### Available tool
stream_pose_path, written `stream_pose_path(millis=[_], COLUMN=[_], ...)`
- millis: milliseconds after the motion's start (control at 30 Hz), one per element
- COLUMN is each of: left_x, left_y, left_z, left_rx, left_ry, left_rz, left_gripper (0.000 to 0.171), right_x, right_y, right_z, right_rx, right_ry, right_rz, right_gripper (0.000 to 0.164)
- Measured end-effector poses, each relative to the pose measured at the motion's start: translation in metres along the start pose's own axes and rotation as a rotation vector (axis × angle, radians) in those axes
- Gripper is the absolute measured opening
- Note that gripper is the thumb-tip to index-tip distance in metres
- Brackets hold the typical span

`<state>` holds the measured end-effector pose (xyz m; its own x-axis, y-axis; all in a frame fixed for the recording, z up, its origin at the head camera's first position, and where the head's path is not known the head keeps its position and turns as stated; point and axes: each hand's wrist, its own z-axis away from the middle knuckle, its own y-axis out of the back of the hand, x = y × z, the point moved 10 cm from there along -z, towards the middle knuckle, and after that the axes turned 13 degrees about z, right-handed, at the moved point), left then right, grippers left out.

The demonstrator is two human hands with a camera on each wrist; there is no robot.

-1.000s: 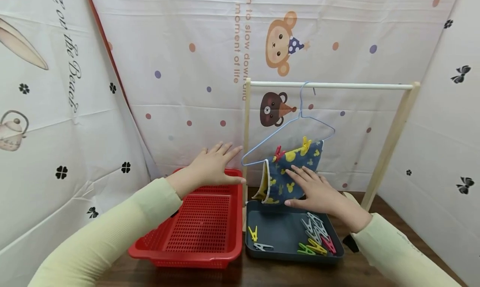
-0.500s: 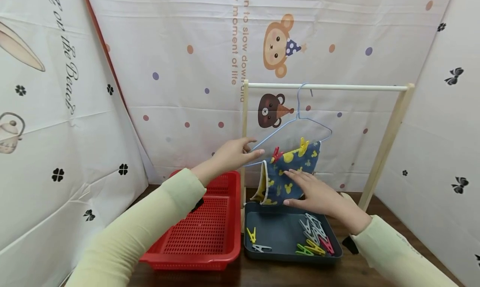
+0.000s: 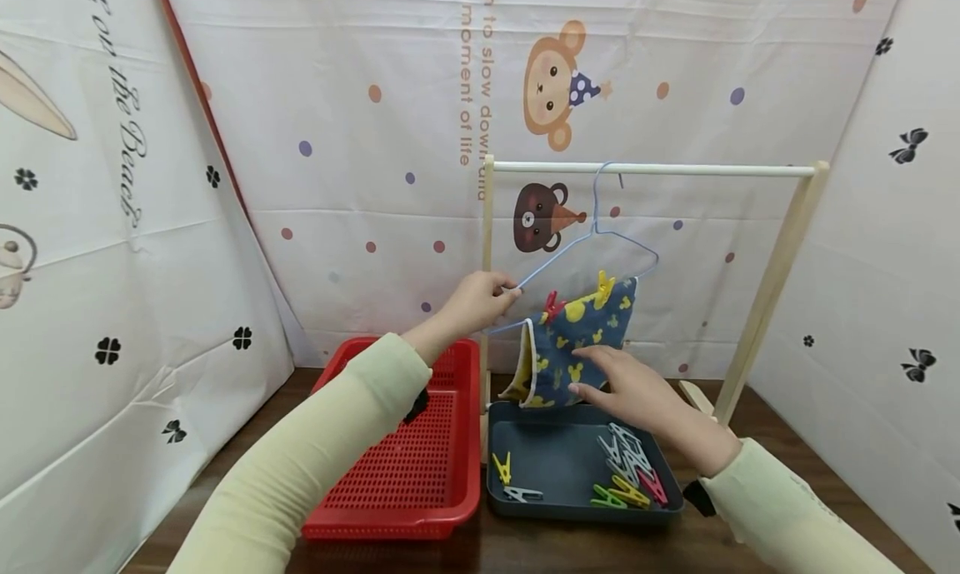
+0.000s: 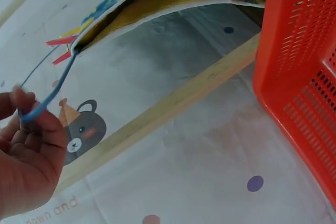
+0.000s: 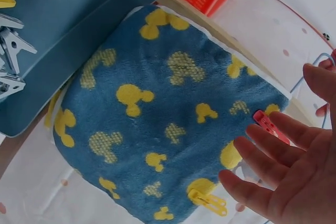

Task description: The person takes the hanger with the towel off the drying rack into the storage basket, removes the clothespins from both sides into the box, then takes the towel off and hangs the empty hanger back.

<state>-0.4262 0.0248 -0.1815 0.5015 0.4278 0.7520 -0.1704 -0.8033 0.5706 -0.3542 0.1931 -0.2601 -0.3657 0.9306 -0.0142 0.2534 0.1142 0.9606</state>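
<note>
A blue wire hanger [image 3: 556,261] hooks over the white rail. Over its lower bar hangs a blue towel [image 3: 558,366] with yellow mouse-head shapes, held by a red clothespin [image 3: 552,306] and a yellow clothespin [image 3: 604,287]. My left hand [image 3: 480,301] grips the left end of the hanger; the left wrist view shows the fingers curled round the blue wire [image 4: 39,109]. In front of the towel, my right hand [image 3: 637,395] has its fingers extended and holds nothing. The right wrist view shows the open palm [image 5: 307,166] beside the clipped edge.
A red plastic basket [image 3: 470,474] stands at the left. Right of it, under the towel, a dark grey tray [image 3: 555,449] contains several clothespins [image 3: 626,457]. The rack's wooden posts [image 3: 772,295] and white rail [image 3: 712,171] stand behind, before a printed cloth backdrop.
My left hand has moved right from over the basket, its spread fingers closing on the hanger's left end. My right hand has stayed before the towel, its fingers drawing closer together.
</note>
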Motion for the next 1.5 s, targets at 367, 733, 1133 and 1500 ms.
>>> stream_pose_path(millis=[367, 733, 1133, 1500], left_x=[0.004, 0.015, 0.021, 0.038], left_y=[0.009, 0.014, 0.034, 0.051], left_z=[-0.003, -0.002, -0.002, 0.0], left_rx=[0.204, 0.267, 0.279, 0.293], left_ry=[-0.117, -0.167, -0.156, -0.205], left_rz=[0.055, 0.066, 0.061, -0.039], left_gripper=[0.023, 0.023, 0.026, 0.026], right_x=[0.007, 0.006, 0.002, 0.004], right_y=[-0.011, -0.015, -0.019, -0.022], right_z=[0.003, 0.002, -0.004, 0.0], right_rx=[-0.021, -0.035, -0.053, -0.063], right_ry=[-0.015, -0.011, 0.014, -0.001], right_rz=[-0.049, -0.048, -0.065, -0.098], right_gripper=[0.054, 0.052, 0.051, 0.054])
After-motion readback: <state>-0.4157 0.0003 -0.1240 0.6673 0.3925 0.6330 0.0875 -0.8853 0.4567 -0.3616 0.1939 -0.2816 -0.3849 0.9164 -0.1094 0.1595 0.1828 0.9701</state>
